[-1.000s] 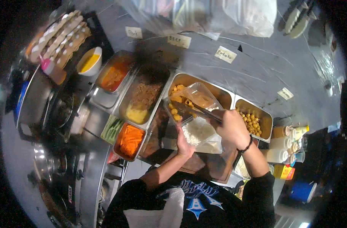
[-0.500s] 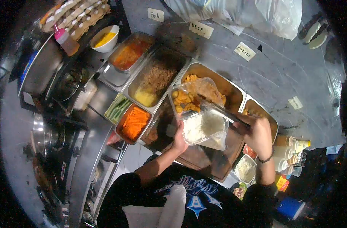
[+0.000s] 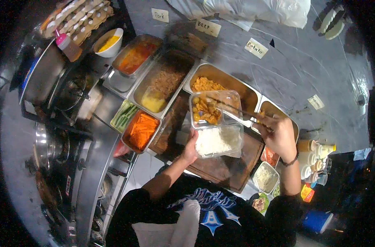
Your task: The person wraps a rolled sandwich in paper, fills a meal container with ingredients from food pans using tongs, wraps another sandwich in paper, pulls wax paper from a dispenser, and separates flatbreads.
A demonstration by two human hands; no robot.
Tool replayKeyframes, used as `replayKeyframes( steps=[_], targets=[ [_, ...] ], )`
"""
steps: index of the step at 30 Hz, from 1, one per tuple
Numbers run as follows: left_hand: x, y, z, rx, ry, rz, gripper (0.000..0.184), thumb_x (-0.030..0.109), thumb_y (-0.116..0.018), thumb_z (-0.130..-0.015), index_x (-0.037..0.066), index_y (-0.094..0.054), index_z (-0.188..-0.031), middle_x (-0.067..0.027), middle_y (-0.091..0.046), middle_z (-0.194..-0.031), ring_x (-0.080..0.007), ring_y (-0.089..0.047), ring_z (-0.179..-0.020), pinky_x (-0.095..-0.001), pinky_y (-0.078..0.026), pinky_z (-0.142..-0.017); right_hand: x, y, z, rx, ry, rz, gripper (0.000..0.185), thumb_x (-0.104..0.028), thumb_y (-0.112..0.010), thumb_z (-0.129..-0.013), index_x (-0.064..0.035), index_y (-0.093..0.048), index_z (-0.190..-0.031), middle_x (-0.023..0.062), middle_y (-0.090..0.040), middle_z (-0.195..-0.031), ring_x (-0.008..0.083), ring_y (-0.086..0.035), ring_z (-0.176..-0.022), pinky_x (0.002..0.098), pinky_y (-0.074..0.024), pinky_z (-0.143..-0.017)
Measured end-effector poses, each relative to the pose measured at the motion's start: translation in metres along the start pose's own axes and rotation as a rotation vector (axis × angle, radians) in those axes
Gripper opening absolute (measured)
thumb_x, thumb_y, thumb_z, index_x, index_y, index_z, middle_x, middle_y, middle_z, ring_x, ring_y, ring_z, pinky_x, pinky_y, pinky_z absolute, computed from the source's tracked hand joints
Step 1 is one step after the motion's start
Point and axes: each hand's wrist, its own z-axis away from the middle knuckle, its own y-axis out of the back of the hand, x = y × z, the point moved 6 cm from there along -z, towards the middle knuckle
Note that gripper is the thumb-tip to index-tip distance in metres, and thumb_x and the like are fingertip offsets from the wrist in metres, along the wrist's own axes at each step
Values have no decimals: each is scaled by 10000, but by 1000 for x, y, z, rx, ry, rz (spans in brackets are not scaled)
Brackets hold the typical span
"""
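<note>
A clear divided container (image 3: 217, 126) is held up over the near edge of a deep metal pan (image 3: 241, 91) and the 12 o'clock end of a wooden cutting board (image 3: 228, 169). Its long axis runs close to 12–6 o'clock. White rice (image 3: 218, 141) fills the 6 o'clock compartment, and orange-brown pieces with small round potatoes (image 3: 208, 113) sit in the 11 o'clock one.

The left hand (image 3: 190, 149) is the nearer: its grip is closed on the container's edge at 8 o'clock, though any fingers beneath are hidden. The right hand (image 3: 282, 138) stands apart from the container, which lies at 9 o'clock from it. That grip is wrapped around dark-handled tongs (image 3: 239, 118) pointing towards 10 o'clock, their tips at the upper compartments; whether the tips pinch anything, I cannot tell.

Outward from the container, carrot sticks (image 3: 141, 128) lie at 9 o'clock and shredded meat (image 3: 167, 79) between 10 and 11. A "Potato" card (image 3: 255, 48) rests on the grey surface (image 3: 290, 72) near 1 o'clock, squeeze bottles (image 3: 306, 158) stand at 4, and a tray of white shreds (image 3: 254, 184) sits nearer 5.
</note>
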Motion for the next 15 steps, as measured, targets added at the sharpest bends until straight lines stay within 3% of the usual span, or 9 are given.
replayKeyframes(
  steps=[2, 6, 10, 12, 14, 15],
  targets=[
    [-10, 14, -5, -21, 39, -10, 562, 412, -411, -1010, 104, -292, -1465, -106, -438, -1400, -242, -439, -1285, -400, -369, -1070, -1, 4, -5, 95, 28, 70, 246, -120, -747, -728, -57, -733, -965, 141, -625, -677, 309, -600, -616, 390, -470, -570],
    [13, -13, 9, -65, 69, 86, 537, 340, -442, -1018, 104, -270, -1469, -71, -394, -1418, -187, -395, -1304, -357, -338, -1076, 3, -12, -2, -33, 107, 173, 253, -128, -748, -719, -73, -738, -966, 123, -626, -676, 297, -602, -628, 382, -468, -566],
    [5, 7, 5, -71, 103, 83, 535, 343, -441, -1021, 105, -269, -1468, -68, -397, -1411, -179, -400, -1296, -361, -345, -1067, -3, 5, -5, -17, 40, 101, 254, -143, -751, -715, -77, -741, -960, 120, -626, -669, 295, -594, -614, 391, -469, -568],
    [0, 18, 1, -56, 110, 16, 540, 354, -446, -1019, 108, -272, -1467, -65, -416, -1391, -182, -408, -1290, -368, -352, -1063, -1, -10, -8, -32, 112, 81, 250, -140, -741, -722, -77, -741, -964, 127, -654, -717, 297, -610, -631, 390, -473, -567],
    [10, 12, 6, -42, 110, 48, 540, 356, -448, -1018, 110, -275, -1466, -62, -415, -1396, -182, -405, -1292, -369, -348, -1068, 6, -37, -9, -110, 151, 124, 230, -256, -689, -758, -130, -746, -942, 154, -620, -646, 341, -609, -587, 432, -483, -545],
    [13, 11, 7, -25, 107, 83, 539, 357, -450, -1017, 112, -278, -1465, -59, -414, -1400, -182, -403, -1294, -371, -344, -1073, 7, -40, -9, -115, 179, 144, 204, -246, -682, -762, -129, -749, -916, 155, -620, -648, 342, -605, -584, 431, -484, -552]
  ],
)
